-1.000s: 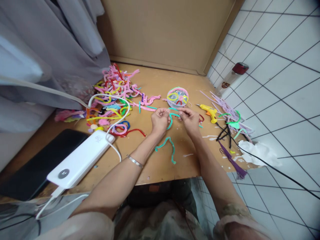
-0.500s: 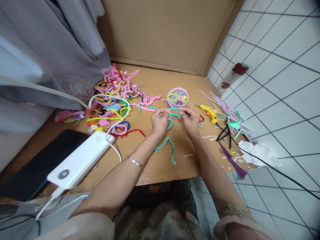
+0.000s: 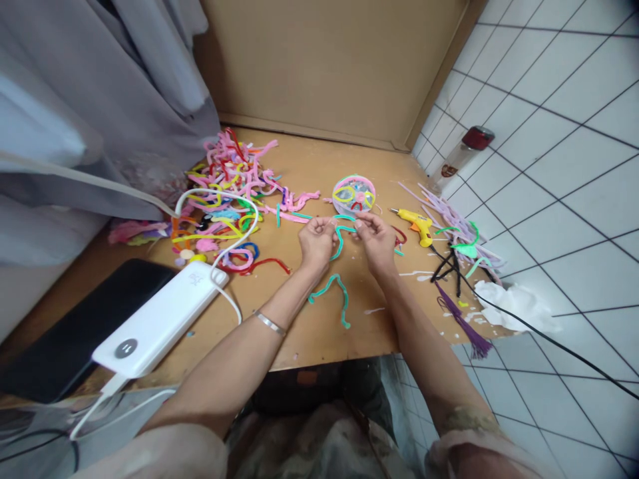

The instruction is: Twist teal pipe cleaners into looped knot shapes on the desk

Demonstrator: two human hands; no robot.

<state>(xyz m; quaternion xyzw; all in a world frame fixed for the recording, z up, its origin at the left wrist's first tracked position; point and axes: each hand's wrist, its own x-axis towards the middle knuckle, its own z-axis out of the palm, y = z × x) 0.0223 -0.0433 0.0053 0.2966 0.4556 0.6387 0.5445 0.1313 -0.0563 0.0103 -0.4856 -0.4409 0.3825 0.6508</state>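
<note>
Between my two hands is a bent teal pipe cleaner (image 3: 341, 243), with a short arc across its top. My left hand (image 3: 318, 241) pinches its left side with the fingertips. On the other side, my right hand (image 3: 373, 241) has thumb and fingers closed on its right end. A second teal pipe cleaner (image 3: 341, 286), bent into an arch, lies on the table just below. Behind my hands stands a round clear container (image 3: 354, 195) with pink and yellow trim.
A tangled pile of coloured pipe cleaners (image 3: 234, 179) lies at the left, near a white power bank (image 3: 160, 319) and a black slab (image 3: 84, 332). A yellow glue gun (image 3: 417, 225), lilac stems (image 3: 449, 213), a purple tassel (image 3: 464, 322) and white tissue (image 3: 516, 305) are at the right.
Both hands keep their pinch on the teal pipe cleaner, and my right hand has shifted very slightly left. The rest looks the same.
</note>
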